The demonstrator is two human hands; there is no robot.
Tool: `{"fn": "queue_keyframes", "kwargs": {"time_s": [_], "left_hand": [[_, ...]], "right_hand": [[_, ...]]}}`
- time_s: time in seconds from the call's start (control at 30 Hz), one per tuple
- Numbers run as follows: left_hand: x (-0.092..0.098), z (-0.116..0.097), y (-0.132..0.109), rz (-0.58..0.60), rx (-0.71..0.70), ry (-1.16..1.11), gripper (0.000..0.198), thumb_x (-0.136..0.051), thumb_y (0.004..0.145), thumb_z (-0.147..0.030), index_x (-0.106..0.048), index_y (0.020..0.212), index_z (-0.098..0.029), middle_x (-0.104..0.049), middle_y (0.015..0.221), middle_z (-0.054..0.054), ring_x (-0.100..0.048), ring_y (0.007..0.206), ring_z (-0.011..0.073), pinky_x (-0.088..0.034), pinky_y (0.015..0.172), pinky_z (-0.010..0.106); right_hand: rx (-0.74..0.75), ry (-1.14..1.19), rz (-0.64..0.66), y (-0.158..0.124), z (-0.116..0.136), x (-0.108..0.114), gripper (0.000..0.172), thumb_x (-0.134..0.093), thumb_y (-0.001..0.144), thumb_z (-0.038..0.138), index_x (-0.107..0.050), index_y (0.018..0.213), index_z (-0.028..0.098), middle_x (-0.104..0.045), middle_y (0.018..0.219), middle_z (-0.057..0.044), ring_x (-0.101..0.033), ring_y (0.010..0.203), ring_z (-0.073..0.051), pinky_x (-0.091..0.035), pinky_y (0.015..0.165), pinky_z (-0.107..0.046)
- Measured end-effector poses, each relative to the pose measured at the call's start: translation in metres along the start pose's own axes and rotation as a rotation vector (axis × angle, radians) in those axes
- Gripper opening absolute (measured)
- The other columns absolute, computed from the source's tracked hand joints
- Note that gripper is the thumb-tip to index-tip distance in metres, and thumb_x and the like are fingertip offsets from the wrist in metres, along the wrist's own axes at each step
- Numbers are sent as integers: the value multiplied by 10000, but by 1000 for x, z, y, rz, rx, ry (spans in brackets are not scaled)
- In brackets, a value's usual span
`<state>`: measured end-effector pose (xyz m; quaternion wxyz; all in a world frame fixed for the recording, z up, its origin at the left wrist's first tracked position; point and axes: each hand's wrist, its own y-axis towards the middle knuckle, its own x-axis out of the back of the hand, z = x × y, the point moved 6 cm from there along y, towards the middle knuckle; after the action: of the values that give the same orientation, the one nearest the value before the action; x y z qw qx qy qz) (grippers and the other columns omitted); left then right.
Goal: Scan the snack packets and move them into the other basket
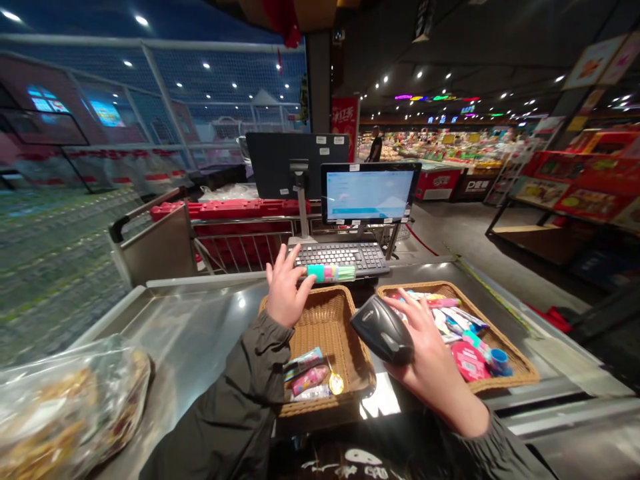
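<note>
My left hand (289, 290) pinches one end of a small tube (331, 273) with a teal, pink and pale green wrapper, its other fingers stretched up. The tube lies level just in front of the keyboard (345, 255). In my right hand (427, 350) is a black handheld barcode scanner (383, 329), its head pointing left. Below my left hand, a wicker basket (330, 310) contains several small wrapped sweets and a lollipop-like item with a round gold end (336, 383). A second wicker basket (523, 373), partly behind my right hand, has many colourful packets and a blue cup-shaped item (500, 361).
A lit screen (370, 193) and a dark monitor (280, 167) stand behind the keyboard. Clear bags of food (70, 407) lie on the metal counter (195, 320) at left. Beyond are a metal cart (240, 243), shop shelves and a person (375, 145) far off.
</note>
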<state>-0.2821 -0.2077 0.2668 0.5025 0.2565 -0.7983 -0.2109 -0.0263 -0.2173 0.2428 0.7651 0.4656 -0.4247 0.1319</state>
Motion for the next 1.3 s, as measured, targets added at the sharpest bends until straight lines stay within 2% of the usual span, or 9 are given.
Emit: {"fn": "queue_keyframes", "kwargs": {"time_s": [0.33, 0.63, 0.8, 0.97, 1.13, 1.3], "left_hand": [[-9, 23, -3, 59, 27, 29, 234, -477, 915, -355, -626, 820, -202, -437, 1520, 83, -221, 1486, 318, -180, 1123, 707], [-38, 60, -13, 168, 70, 123, 237, -517, 893, -326, -637, 733, -199, -473, 1494, 87, -239, 1477, 332, -185, 1112, 722], [-68, 79, -27, 302, 94, 188, 262, -527, 891, -323, -659, 708, -190, -474, 1493, 96, -238, 1476, 344, -203, 1120, 707], [-107, 92, -45, 489, 67, 231, 265, -526, 892, -322, -711, 764, -184, -508, 1466, 98, -251, 1471, 342, -211, 1146, 660], [-149, 97, -65, 683, -5, 270, 232, -545, 875, -318, -743, 897, -199, -519, 1458, 92, -248, 1471, 333, -200, 1151, 641], [-197, 96, -90, 877, -76, 244, 201, -617, 840, -345, -745, 927, -216, -543, 1439, 67, -260, 1471, 303, -164, 1167, 618]], "right_hand": [[-11, 12, 23, 1, -1, -9, 511, -576, 771, 230, -541, 1277, 167, -515, 1372, -182, -343, 1402, -400, -249, 1107, -716], [-23, 48, 72, 1, -1, -22, 516, -583, 746, 209, -540, 1258, 170, -534, 1347, -181, -335, 1409, -404, -252, 1112, -713], [-26, 68, 117, -1, -2, -30, 489, -597, 744, 207, -555, 1228, 157, -533, 1342, -183, -349, 1397, -404, -257, 1115, -708], [-38, 108, 149, 0, -1, -33, 504, -593, 711, 159, -572, 1215, 163, -532, 1347, -169, -332, 1407, -394, -274, 1122, -690], [-54, 133, 173, -1, -2, -34, 510, -598, 704, 140, -582, 1212, 168, -529, 1358, -156, -320, 1417, -378, -275, 1137, -663], [-91, 140, 179, -4, -6, -34, 504, -615, 724, 172, -576, 1226, 162, -536, 1353, -158, -333, 1410, -382, -289, 1136, -643]]}}
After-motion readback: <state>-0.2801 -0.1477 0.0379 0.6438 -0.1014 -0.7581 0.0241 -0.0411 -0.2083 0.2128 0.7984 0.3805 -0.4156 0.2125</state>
